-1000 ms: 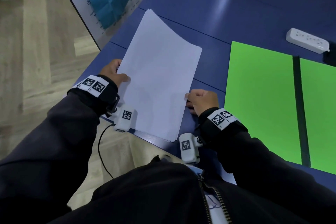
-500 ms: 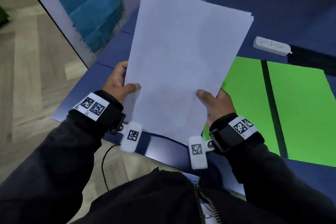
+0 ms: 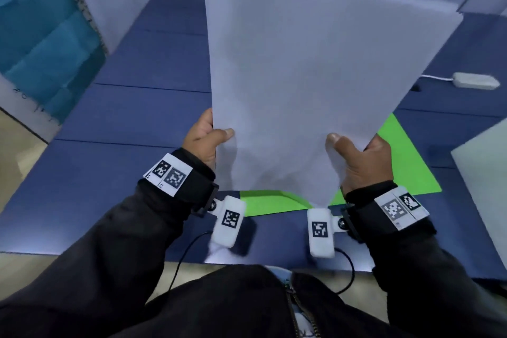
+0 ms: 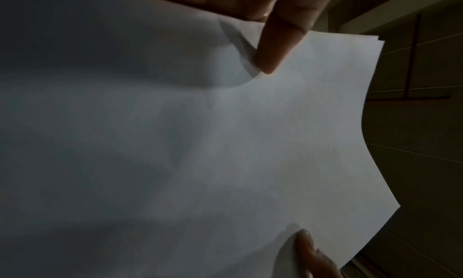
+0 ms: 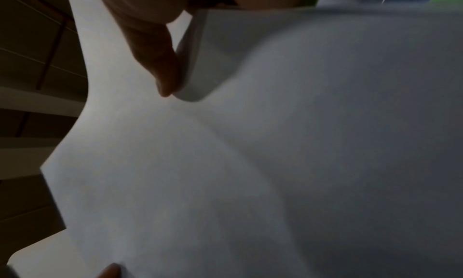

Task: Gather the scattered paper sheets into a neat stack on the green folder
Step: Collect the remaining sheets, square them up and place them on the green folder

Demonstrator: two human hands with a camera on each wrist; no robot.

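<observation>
A bundle of white paper sheets (image 3: pixel 301 77) stands nearly upright in the air above the blue table. My left hand (image 3: pixel 204 137) grips its lower left edge, thumb on the front. My right hand (image 3: pixel 356 155) grips the lower right edge the same way. The green folder (image 3: pixel 403 162) lies open on the table behind and below the sheets, mostly hidden by them. The paper sheets (image 4: pixel 225 143) fill the left wrist view, with my thumb pressed on them. In the right wrist view the paper sheets (image 5: pixel 250 163) bend under my right thumb.
A white power strip (image 3: pixel 476 80) with its cord lies at the far right of the blue table (image 3: pixel 123 118). A pale board (image 3: pixel 485 173) juts in at the right edge. A blue-and-white panel (image 3: pixel 41 35) stands to the left.
Both hands lifted the sheets off the table, raised them upright and carried them right over the green folder. The view has swung to the right with them.
</observation>
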